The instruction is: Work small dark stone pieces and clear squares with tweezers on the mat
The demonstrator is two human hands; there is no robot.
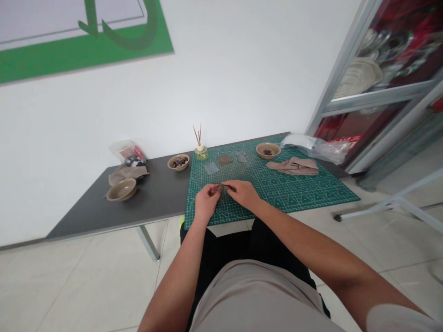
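Two hands are pinching small things above the green mat.
In the head view, the left hand is holding a small bit, thumb and fingers pressing together on it. The right hand is clamping a thin dark stick in its fingers, and the two hands are almost meeting. The bit is sitting up in the fingertips, near the worktop's front edge. I can't tell if the stick is touching it. For good work, I think the left hand should be gripping gently but firmly, the right hand moving only a little, and the left fingertips staying out of the stick's way. Holding both low over the mat should be helping if the bit slips.
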